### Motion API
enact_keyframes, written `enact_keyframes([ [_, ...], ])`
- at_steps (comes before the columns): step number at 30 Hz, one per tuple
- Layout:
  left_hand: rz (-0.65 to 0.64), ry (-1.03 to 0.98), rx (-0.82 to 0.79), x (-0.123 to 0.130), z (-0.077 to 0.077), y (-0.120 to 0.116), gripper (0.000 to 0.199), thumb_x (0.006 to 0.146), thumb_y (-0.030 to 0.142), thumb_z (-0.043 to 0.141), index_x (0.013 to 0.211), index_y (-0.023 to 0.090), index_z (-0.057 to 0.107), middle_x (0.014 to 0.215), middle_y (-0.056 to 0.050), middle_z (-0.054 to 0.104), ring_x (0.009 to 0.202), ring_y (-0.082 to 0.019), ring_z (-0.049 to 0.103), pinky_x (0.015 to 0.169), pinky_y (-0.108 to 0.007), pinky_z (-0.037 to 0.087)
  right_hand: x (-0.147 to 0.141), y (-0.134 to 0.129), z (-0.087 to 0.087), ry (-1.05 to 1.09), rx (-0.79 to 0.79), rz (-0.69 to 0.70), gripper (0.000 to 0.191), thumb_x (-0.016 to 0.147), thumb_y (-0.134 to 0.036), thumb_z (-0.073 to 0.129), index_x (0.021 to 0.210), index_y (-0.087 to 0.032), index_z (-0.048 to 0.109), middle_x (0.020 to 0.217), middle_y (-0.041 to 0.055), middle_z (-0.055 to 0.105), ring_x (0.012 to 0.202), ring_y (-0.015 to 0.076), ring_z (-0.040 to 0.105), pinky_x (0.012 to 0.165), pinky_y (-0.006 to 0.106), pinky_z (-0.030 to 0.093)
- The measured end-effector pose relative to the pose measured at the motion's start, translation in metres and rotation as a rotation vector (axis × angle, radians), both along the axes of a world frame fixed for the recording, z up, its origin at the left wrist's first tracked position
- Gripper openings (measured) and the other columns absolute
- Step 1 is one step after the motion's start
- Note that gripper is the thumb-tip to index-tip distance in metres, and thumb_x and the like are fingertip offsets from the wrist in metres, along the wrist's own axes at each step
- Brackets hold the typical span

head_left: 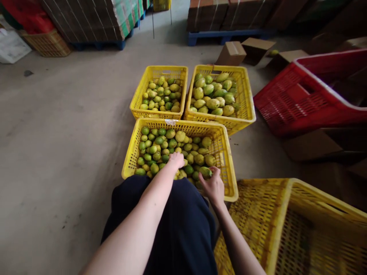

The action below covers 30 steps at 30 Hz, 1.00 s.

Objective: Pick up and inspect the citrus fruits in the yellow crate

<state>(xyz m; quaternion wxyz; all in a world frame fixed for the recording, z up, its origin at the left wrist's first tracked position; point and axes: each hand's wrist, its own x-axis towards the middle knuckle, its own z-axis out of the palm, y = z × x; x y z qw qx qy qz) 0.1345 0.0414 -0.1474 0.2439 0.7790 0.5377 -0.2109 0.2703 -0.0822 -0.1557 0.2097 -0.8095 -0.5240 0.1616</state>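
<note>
A yellow plastic crate (231,168) in front of my knees holds many small green and yellow fruits (159,141), lemon-like in shape. My left hand (177,159) reaches down into the middle of the pile. Its fingers are curled, and what lies under them is hidden. At the crate's near right side, my right hand (213,185) has thumb and fingers around a longish green-yellow fruit (205,172). Other larger yellowish fruits (207,142) lie along the right part of this crate.
Behind stand two yellow crates, one with smaller fruits (160,91), one with larger elongated fruits (213,103). Another yellow crate (258,214) stands at my right. A red crate (286,99) and cardboard boxes (231,53) lie beyond. Loaded blue pallets (220,37) stand at the back.
</note>
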Motion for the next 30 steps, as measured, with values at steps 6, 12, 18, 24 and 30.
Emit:
enact_keyframes([
  [6,-0.028,0.035,0.201,-0.023,-0.002,0.008,0.035,0.084,0.016,0.039,0.117,0.014,0.051,0.123,-0.016,0.050,0.113,-0.025,0.048,0.089,-0.038,0.042,-0.004,-0.001,0.004,-0.059,-0.037,-0.013,0.045,0.079,-0.043,0.048,0.114,-0.015,0.041,0.092,0.0113,0.064,0.070,0.0227,0.061,0.057,0.029,0.038],
  [12,-0.266,0.002,0.357,-0.027,0.005,0.051,0.043,0.081,0.003,0.034,0.121,0.013,0.047,0.132,-0.014,0.043,0.123,-0.024,0.037,0.100,-0.040,0.030,-0.004,-0.002,0.000,-0.088,0.004,-0.001,0.038,0.081,-0.041,0.047,0.108,-0.015,0.046,0.087,0.0091,0.065,0.064,0.0197,0.058,0.053,0.027,0.033],
  [18,-0.656,0.020,0.349,-0.013,-0.002,0.090,0.048,0.083,0.004,0.034,0.124,0.024,0.046,0.142,-0.005,0.037,0.131,-0.019,0.026,0.107,-0.046,0.017,-0.005,-0.004,-0.008,-0.110,0.079,-0.015,0.037,0.082,-0.040,0.044,0.108,-0.015,0.048,0.088,0.0091,0.065,0.067,0.0195,0.060,0.056,0.026,0.036],
  [24,-0.668,0.025,0.352,0.003,-0.020,0.095,0.050,0.082,0.001,0.032,0.119,0.028,0.051,0.134,-0.002,0.045,0.127,-0.017,0.030,0.107,-0.042,0.016,-0.005,-0.004,-0.010,-0.112,0.092,-0.012,0.037,0.082,-0.039,0.043,0.109,-0.014,0.049,0.089,0.0102,0.065,0.070,0.0203,0.061,0.057,0.026,0.038],
  [30,-0.663,0.000,0.357,0.023,-0.030,0.099,0.046,0.083,0.001,0.029,0.113,0.023,0.056,0.127,-0.007,0.049,0.125,-0.019,0.030,0.106,-0.040,0.018,-0.005,-0.005,-0.009,-0.113,0.082,-0.027,0.037,0.082,-0.040,0.043,0.108,-0.014,0.049,0.089,0.0101,0.066,0.069,0.0208,0.062,0.057,0.026,0.039],
])
